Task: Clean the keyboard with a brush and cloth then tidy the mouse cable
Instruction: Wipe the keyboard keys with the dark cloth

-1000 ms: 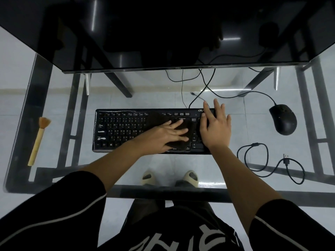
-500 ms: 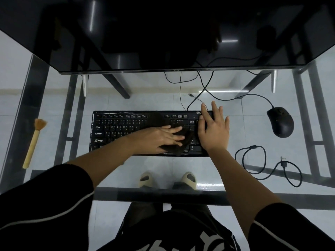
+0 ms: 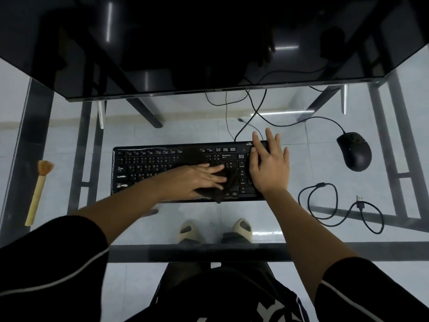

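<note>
The black keyboard (image 3: pixel 162 169) is lying across the middle of the frame on the glass table (image 3: pixel 290 214), and the dark cloth (image 3: pixel 226 182) is sitting bunched on its keys, right of centre, spilling over the near edge. The left hand (image 3: pixel 197 180) is pressing flat on that cloth, fingers stretched toward the number pad, pinning the cloth rather than gripping it. The right hand (image 3: pixel 270 165) is lying spread wide over the keyboard's right end, palm down, fingertips reaching past the far edge, holding nothing. Out to the right, the black mouse (image 3: pixel 354 151) is resting on the glass, well apart from the keyboard, its cable (image 3: pixel 301 122) running in a loose curve up toward the screen. Below the mouse, a separate black cable (image 3: pixel 325 205) is lying in loose loops, its USB plug (image 3: pixel 360 201) free at the end. Far left, the brush (image 3: pixel 38 191) with its pale handle is lying untouched, bristles pointing up-frame. The big dark monitor (image 3: pixel 209 43) is filling the top of the frame.
</note>
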